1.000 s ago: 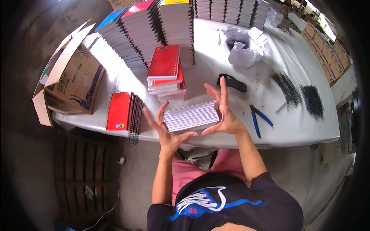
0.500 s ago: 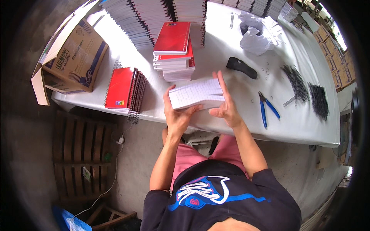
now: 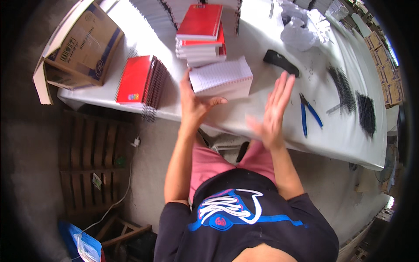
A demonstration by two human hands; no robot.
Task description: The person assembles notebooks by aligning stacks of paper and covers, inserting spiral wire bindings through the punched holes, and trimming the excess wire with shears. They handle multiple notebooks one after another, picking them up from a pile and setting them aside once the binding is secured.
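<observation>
A thick stack of lined loose paper (image 3: 222, 78), with punched holes along its near edge, rests on the table in front of me. My left hand (image 3: 195, 105) is cupped round its near left corner, fingers along the side and thumb across the front. To the right of the paper, my right hand (image 3: 274, 115) is held apart from it with the fingers stretched out; its thumb is smeared by motion. Just behind the paper is a pile of red-covered notebooks without spirals (image 3: 200, 24). Spiral-bound red notebooks (image 3: 136, 81) lie to the left.
An open cardboard box (image 3: 87, 48) stands at the far left. On the right are blue-handled cutting pliers (image 3: 304, 115), a black elongated object (image 3: 281, 63) and bundles of black spiral wire (image 3: 365, 114). White plastic bags (image 3: 301, 32) lie farther back. Tall stacks of bound books rise behind.
My right hand has come away from the paper stack toward the right. The stack now sits square on the table beside my left hand. The whole view has shifted a little.
</observation>
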